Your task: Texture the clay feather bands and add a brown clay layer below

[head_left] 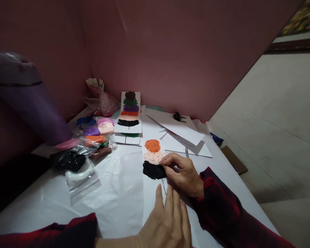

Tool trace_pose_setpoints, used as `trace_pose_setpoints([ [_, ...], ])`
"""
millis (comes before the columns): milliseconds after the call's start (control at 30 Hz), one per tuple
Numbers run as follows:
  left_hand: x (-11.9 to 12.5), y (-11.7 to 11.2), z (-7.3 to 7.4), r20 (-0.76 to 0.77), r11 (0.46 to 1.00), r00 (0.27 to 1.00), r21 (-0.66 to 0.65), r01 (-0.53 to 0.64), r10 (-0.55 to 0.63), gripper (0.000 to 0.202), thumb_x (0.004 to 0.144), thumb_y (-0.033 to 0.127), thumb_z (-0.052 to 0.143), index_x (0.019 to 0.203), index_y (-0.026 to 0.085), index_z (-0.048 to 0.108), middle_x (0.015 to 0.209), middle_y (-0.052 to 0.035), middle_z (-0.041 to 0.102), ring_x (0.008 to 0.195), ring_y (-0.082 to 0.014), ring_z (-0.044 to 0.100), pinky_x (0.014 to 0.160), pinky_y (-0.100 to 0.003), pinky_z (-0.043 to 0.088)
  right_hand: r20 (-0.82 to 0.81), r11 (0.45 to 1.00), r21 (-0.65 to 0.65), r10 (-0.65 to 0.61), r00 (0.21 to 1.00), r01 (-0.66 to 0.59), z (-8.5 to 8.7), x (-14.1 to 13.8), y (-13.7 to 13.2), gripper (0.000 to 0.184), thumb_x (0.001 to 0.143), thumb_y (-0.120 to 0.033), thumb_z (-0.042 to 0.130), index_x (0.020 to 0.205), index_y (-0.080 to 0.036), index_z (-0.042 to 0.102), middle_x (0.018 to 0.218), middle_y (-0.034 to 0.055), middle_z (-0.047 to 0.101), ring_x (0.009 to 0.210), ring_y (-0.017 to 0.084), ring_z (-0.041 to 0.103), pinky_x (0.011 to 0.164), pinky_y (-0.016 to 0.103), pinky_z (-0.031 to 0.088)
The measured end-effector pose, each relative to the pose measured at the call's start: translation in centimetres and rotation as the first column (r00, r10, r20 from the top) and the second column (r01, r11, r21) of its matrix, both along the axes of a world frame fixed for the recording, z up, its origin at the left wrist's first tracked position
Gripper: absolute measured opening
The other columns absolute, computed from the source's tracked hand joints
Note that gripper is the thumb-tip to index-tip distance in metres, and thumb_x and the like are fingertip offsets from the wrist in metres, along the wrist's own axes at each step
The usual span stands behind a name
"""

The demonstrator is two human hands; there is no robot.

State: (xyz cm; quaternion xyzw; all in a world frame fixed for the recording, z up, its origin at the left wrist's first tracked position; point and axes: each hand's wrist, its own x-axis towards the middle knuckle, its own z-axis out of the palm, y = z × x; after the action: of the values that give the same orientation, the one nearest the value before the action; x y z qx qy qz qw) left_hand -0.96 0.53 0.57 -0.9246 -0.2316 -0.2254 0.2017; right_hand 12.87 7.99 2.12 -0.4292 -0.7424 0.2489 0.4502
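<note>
On the table lies a white sheet of paper (150,196) bearing textured clay in layers: an orange clay patch (152,145) on top, a peach clay band (152,157) below it, and a black clay band (153,170) at the bottom. My right hand (182,172) has thumb and fingertips pinched together at the right edge, where the peach and black bands meet. Whatever sits between those fingertips, if anything, is too small to make out. My left hand (167,220) lies flat on the lower part of the sheet, fingers stretched out.
Several plastic bags of coloured clay lie at left, among them a white clay bag (80,177) and a black clay bag (69,160). A layered clay card (130,112) leans behind. Keys (179,117) rest on loose papers (175,127). A purple roll (28,96) stands left.
</note>
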Motion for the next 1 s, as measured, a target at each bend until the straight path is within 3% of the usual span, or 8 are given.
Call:
trace_pose_setpoints([
  [233,-0.09,-0.05,0.38,-0.093,0.994,0.995,-0.111,0.016,-0.026,0.052,0.097,0.04,0.033,0.12,0.002,0.061,0.117,-0.0256,0.066,0.11,-0.0419,0.061,0.087,-0.058,0.042,0.007,1.0,-0.021,0.006,1.0,-0.006,0.24,0.06,-0.14,0.011,0.078,-0.011,0.055,0.075,-0.02,0.06,0.079,0.0045,0.07,0.072,0.017,0.067,0.063,0.027,0.054],
  [567,0.01,-0.14,0.45,-0.009,0.998,1.0,-0.065,0.017,-0.018,0.055,0.097,0.043,0.032,0.111,0.002,0.065,0.11,-0.0259,0.069,0.106,-0.0425,0.063,0.084,-0.058,0.045,-0.014,0.998,-0.059,0.006,1.0,-0.007,-0.18,0.18,-0.28,0.011,0.077,-0.01,0.056,0.077,-0.019,0.061,0.08,0.004,0.07,0.072,0.016,0.067,0.062,0.027,0.055],
  [800,0.06,-0.08,0.47,-0.065,0.994,0.997,-0.107,0.031,-0.038,0.058,0.097,0.045,0.031,0.115,0.001,0.064,0.112,-0.029,0.067,0.106,-0.045,0.063,0.083,-0.061,0.044,-0.043,0.997,-0.074,0.006,0.999,-0.009,0.06,0.05,-0.43,0.01,0.078,-0.011,0.058,0.075,-0.019,0.06,0.079,0.0031,0.069,0.072,0.016,0.066,0.062,0.027,0.055],
  [1000,0.03,-0.05,0.84,0.0,0.997,1.0,-0.078,0.028,-0.028,0.06,0.098,0.047,0.031,0.107,0.002,0.068,0.106,-0.0274,0.069,0.101,-0.0427,0.066,0.08,-0.058,0.049,-0.02,0.998,-0.057,0.012,1.0,-0.013,0.25,0.07,-0.46,0.011,0.077,-0.01,0.056,0.076,-0.019,0.062,0.079,0.0038,0.07,0.072,0.016,0.067,0.062,0.027,0.055],
])
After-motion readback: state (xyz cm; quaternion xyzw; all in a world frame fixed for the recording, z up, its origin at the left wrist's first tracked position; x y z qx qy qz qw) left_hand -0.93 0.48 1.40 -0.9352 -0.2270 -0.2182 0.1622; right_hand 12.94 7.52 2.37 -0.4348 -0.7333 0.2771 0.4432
